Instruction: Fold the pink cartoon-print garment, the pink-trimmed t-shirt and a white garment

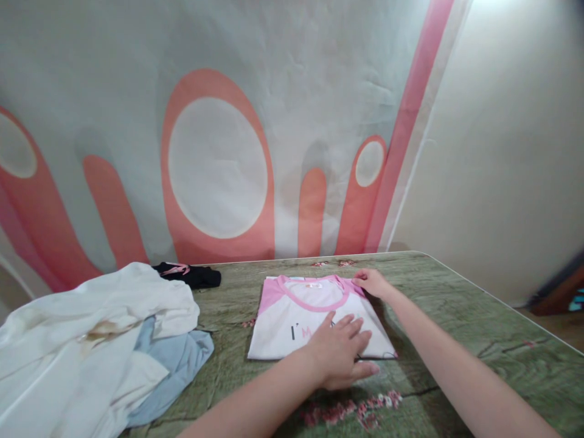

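Observation:
A folded white T-shirt [292, 316] with pink shoulders and a pink collar lies flat on the table, collar toward the wall. My left hand [340, 353] lies flat on its near right part, fingers spread and pointing right. My right hand [371, 281] rests at the shirt's far right corner, fingertips pinching the pink shoulder edge.
A pile of white and light blue clothes [91, 340] covers the table's left side, with a dark garment [191, 275] behind it. The green patterned tablecloth [456, 316] runs right to the table edge. A pink and white patterned wall hanging [219, 170] is close behind.

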